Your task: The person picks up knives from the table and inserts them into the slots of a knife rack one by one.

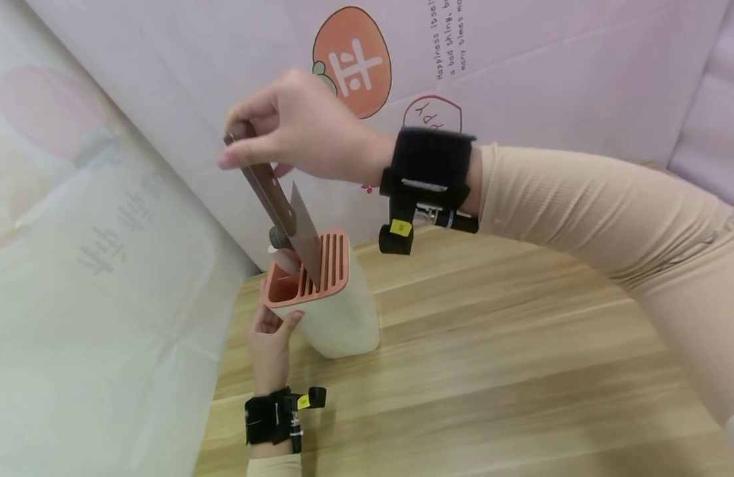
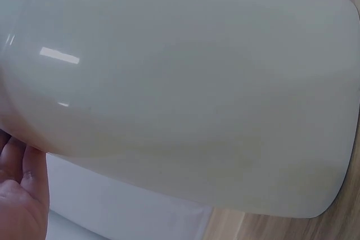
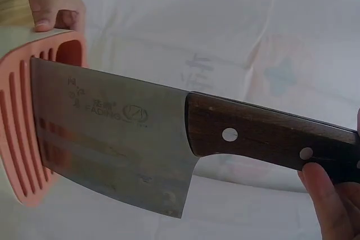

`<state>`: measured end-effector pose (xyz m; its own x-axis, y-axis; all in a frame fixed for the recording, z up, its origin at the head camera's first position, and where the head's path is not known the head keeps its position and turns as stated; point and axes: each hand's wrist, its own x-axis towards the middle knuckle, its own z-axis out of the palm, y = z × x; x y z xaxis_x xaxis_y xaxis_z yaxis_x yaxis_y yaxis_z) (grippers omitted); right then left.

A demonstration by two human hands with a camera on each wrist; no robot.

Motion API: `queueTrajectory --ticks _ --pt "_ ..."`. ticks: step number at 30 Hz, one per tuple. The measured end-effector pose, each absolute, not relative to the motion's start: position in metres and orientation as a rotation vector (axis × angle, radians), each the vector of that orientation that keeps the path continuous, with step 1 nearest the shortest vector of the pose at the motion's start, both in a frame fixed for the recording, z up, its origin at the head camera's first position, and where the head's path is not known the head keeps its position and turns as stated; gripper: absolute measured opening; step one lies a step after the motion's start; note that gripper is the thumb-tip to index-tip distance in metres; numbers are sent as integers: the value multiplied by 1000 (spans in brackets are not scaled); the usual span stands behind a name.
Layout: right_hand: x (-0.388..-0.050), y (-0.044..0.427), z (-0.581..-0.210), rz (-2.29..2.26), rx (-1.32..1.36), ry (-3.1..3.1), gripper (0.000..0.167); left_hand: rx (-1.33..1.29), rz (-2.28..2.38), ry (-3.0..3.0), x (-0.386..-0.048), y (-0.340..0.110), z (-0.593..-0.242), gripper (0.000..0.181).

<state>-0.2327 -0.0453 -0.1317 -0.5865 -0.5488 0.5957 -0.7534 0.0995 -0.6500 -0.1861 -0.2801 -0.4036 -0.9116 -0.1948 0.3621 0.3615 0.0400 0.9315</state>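
Observation:
My right hand [image 1: 307, 126] grips the end of the brown wooden handle of a cleaver [image 1: 308, 242]. In the right wrist view the broad blade [image 3: 112, 119] has its far end in a slot of the knife block [image 3: 12, 91], while most of the blade stands out of it. The knife block [image 1: 346, 318] is cream with an orange slotted top and stands on the table. My left hand [image 1: 273, 341] holds it near the rim, thumb on one side and fingers on another. Only part of that hand [image 2: 25, 195] shows in the left wrist view.
An item with a dark round end [image 1: 279, 237] and a pale part stands in the block behind the cleaver. The wood-grain table [image 1: 492, 358] extends to the right. A printed cloth [image 1: 510, 79] hangs behind, and another pale cloth [image 1: 134, 298] is at the left.

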Motion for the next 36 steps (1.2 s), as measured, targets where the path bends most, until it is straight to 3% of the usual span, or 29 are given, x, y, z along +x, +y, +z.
queueTrajectory --ticks 6,15,22,28,36 --pt "-249 -53 -185 1475 1267 -2280 12 -150 -1944 -1942 -183 -275 -406 71" --pt "-251 -55 -252 1837 1107 -2249 15 -148 -1921 -1978 -178 -273 -411 71" --pt "-247 -57 -261 1926 1048 -2156 25 -146 -1925 -1961 -175 -279 -408 76" --pt "-249 -61 -263 1889 1081 -2229 51 -166 -1918 -1986 -176 -286 -406 79" --pt "-254 -38 -274 1750 1396 -2483 65 -178 -1773 -2225 -171 -304 -384 80"
